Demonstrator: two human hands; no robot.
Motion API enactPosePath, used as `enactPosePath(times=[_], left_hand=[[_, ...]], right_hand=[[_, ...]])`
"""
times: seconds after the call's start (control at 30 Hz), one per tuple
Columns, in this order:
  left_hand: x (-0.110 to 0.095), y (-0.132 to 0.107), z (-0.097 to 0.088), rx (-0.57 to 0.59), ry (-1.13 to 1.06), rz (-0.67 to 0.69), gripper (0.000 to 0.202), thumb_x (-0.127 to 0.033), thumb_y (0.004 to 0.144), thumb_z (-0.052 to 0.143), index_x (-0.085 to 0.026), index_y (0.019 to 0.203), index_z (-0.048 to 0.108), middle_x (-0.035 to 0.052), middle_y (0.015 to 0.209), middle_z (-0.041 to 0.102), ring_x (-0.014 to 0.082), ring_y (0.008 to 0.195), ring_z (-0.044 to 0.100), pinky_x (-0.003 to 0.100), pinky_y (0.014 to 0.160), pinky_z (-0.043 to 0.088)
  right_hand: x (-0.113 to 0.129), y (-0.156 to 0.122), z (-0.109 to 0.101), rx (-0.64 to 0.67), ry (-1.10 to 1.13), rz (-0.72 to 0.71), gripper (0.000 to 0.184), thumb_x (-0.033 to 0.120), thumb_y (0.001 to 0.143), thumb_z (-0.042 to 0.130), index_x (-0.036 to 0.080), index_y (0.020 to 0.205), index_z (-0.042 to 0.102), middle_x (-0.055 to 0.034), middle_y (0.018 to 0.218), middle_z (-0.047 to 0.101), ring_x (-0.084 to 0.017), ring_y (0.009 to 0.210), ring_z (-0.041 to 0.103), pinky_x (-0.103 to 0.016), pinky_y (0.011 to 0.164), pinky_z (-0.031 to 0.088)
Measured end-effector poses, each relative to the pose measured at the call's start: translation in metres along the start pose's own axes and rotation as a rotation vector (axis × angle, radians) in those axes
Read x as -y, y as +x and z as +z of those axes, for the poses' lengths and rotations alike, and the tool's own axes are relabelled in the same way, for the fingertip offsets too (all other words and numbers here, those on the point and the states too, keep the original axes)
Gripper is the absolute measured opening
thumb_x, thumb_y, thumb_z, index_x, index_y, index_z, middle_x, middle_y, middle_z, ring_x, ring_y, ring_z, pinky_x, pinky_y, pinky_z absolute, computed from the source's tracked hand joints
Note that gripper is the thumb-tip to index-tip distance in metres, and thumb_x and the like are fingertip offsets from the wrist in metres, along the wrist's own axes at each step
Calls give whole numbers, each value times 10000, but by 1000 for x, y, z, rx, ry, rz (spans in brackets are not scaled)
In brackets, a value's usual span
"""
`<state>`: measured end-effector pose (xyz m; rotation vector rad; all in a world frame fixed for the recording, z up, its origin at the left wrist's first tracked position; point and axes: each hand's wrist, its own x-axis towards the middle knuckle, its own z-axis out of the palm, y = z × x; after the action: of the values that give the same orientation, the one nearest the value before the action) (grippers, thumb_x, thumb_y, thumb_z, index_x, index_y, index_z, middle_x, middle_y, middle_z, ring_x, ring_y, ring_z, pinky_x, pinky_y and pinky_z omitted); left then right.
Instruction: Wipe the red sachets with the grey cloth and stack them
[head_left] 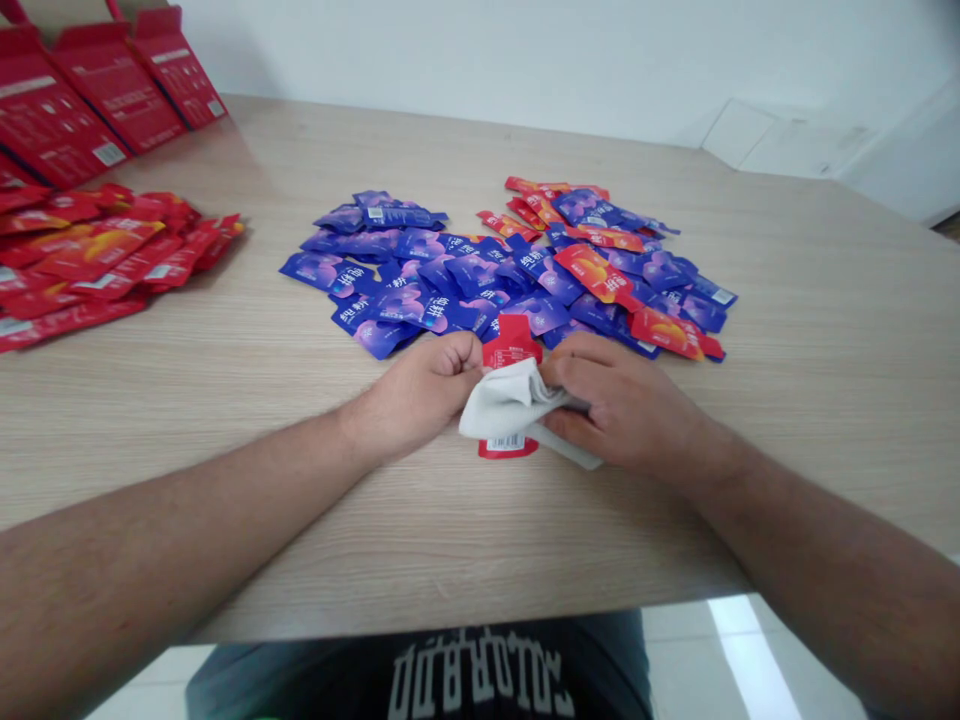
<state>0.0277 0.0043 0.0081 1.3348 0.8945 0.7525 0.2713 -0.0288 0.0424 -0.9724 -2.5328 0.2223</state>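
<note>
A red sachet (511, 350) lies on the wooden table (810, 330) just in front of me, its barcode end showing at the near side. My left hand (424, 390) is closed, pinching the sachet's left edge. My right hand (626, 405) is closed on a white cloth (510, 405) and presses it over the sachet's middle. Beyond both hands spreads a heap of blue sachets (420, 275) mixed with red sachets (600, 270).
A pile of red sachets (90, 255) lies at the left edge. Red cardboard boxes (90, 90) lean at the far left corner. The table's near edge runs just above my lap, with pale floor below.
</note>
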Motion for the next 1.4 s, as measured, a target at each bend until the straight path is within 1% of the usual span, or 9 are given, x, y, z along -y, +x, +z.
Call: enactPosePath(times=[0.07, 0.27, 0.47, 0.73, 0.9, 1.0, 1.07, 1.2, 1.4], left_hand=[[0, 0, 0, -2, -11, -5, 327, -420, 844, 800, -194, 809, 566, -31, 659, 581, 90, 533, 488, 202, 488, 380], [5, 2, -3, 3, 18, 4, 242, -369, 885, 737, -203, 833, 568, -11, 718, 633, 115, 588, 566, 219, 529, 465], [3, 2, -1, -6, 14, -2, 350, -470, 848, 786, -198, 849, 565, -10, 719, 631, 115, 574, 557, 221, 510, 457], [-1, 0, 1, -25, -6, -17, 369, -469, 815, 814, -194, 828, 569, -24, 687, 604, 97, 550, 515, 197, 489, 404], [0, 1, -2, -5, 44, 3, 337, -458, 844, 788, -193, 839, 579, -22, 679, 600, 99, 547, 515, 191, 478, 370], [1, 1, -3, 2, 43, 13, 310, -425, 854, 780, -192, 835, 577, -25, 676, 599, 95, 545, 515, 188, 479, 382], [1, 1, -2, 6, 27, 12, 278, -387, 862, 770, -193, 833, 573, -25, 685, 611, 96, 549, 533, 193, 491, 421], [1, 0, 0, 24, -22, 1, 240, -356, 870, 749, -202, 852, 566, -20, 701, 640, 122, 571, 598, 229, 521, 505], [2, 1, -2, 20, 15, 9, 250, -345, 842, 782, -190, 835, 587, -13, 701, 633, 104, 566, 557, 206, 506, 454]], right_hand=[[-3, 1, 0, -15, -6, 8, 82, 230, 962, 669, 200, 1030, 636, -94, 1045, 665, -245, 957, 623, -358, 822, 509], [7, 2, 1, 132, 88, -97, 56, 158, 970, 622, 203, 989, 650, -66, 1018, 669, -201, 871, 623, -316, 759, 494], [1, 1, -1, 20, -24, -26, 137, 168, 969, 637, 190, 1105, 639, -96, 1098, 675, -244, 972, 640, -360, 837, 499], [5, 0, 3, 6, -71, 26, 209, 174, 911, 682, 197, 1104, 603, -98, 1098, 658, -265, 980, 635, -387, 854, 505], [3, -1, 9, 2, -20, 1, 277, 281, 913, 776, 193, 1102, 594, -104, 1101, 651, -274, 993, 623, -384, 848, 506], [3, -1, 10, -12, -3, -7, 169, 256, 946, 730, 192, 1044, 607, -96, 1057, 659, -259, 958, 623, -366, 809, 490], [6, -1, 8, 27, 28, -33, 63, 196, 963, 678, 200, 973, 616, -78, 1025, 664, -228, 906, 620, -336, 761, 469], [13, -1, 3, 191, 79, -113, 73, 149, 945, 675, 211, 935, 638, -42, 1009, 669, -182, 834, 609, -303, 713, 440], [5, 0, 5, -28, -20, 27, 115, 234, 961, 696, 186, 959, 591, -90, 1015, 626, -235, 919, 593, -348, 786, 465]])
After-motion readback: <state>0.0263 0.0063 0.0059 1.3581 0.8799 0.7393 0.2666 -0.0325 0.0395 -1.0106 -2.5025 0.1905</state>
